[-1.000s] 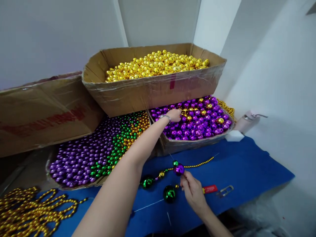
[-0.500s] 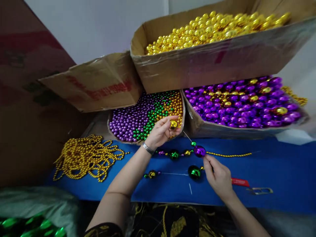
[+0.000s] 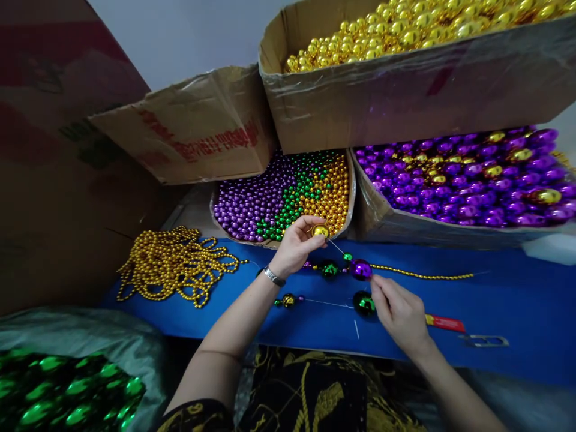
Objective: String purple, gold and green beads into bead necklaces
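Note:
My left hand [image 3: 298,241] pinches a shiny gold bead [image 3: 320,230] between thumb and fingers, above the front of the small-bead box. A thin thread runs from that bead down to a small green bead [image 3: 347,257] and a large purple bead [image 3: 360,269]. My right hand [image 3: 400,309] is closed at the purple bead's lower right; its fingertips grip the bead's end or the string there. Just left of my right hand, a large dark green bead [image 3: 363,303] lies on the blue table. Behind, a strung green bead [image 3: 330,269] rests in a row of smaller beads.
Gold bead strands [image 3: 175,264] lie in a heap at left. Open cartons hold small mixed beads [image 3: 252,207], purple beads [image 3: 468,192] and gold beads [image 3: 405,33]. A red-handled tool [image 3: 445,323] lies at right on the blue table [image 3: 315,330]. Green beads [image 3: 67,384] fill a sack lower left.
The view has shifted, so the scene sits differently in frame. The gold bead in my left hand now shows with the thread leading from it toward the purple bead. Both hands keep their pinch.

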`<state>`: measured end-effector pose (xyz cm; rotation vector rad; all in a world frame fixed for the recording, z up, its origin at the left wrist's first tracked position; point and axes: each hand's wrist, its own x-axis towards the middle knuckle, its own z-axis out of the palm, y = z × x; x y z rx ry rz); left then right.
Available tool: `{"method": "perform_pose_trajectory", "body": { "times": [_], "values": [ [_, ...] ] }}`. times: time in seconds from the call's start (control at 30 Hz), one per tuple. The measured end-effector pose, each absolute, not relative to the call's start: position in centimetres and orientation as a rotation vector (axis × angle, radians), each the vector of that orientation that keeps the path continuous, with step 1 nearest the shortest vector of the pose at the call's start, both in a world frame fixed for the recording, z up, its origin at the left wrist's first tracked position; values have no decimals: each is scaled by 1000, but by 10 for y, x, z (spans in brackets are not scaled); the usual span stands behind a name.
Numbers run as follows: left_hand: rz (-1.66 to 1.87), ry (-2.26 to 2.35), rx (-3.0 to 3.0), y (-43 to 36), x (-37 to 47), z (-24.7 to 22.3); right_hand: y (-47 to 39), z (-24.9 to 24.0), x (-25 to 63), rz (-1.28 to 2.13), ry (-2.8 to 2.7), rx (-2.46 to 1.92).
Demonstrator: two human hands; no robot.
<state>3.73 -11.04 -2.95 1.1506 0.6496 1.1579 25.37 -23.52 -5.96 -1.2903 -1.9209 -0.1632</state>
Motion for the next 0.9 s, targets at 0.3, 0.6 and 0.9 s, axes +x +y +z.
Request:
{"method": "perform_pose_trajectory", "body": {
  "times": [0.3, 0.6, 0.9],
  "values": [
    [1262, 760, 1390, -109, 28, -35, -236, -57, 253, -232, -1966, -1287],
    [1258, 729, 1652, -122, 30, -29, -234, -64, 250, -299, -1991, -1353],
    [1148, 643, 1253, -137, 33, -40, -235, -69, 244, 160, -1943, -1451]
  ]
}}
